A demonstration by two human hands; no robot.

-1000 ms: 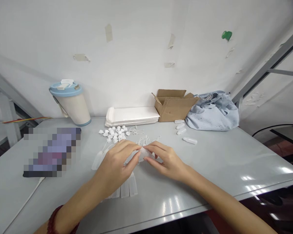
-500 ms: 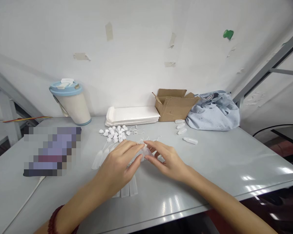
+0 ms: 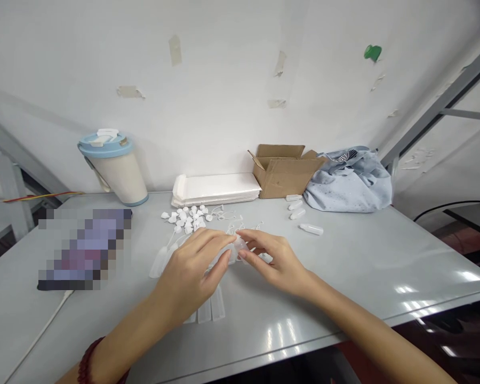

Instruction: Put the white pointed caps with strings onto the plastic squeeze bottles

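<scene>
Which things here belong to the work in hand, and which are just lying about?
Seemingly part of the work:
translucent piece in right hand
small white pieces
long translucent pieces

Probably just lying about:
tumbler
pixelated device
cloth bag

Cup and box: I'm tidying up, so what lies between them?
Between the cup and the box lies a stack of white packets, seen in the head view.

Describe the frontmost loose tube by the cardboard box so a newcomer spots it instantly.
Find the open cardboard box, right of the white stack. In front of it, four small translucent tubes lie loose on the grey table. Yours is the frontmost tube, beyond the right hand, set apart from the other three clustered near the box.
</scene>
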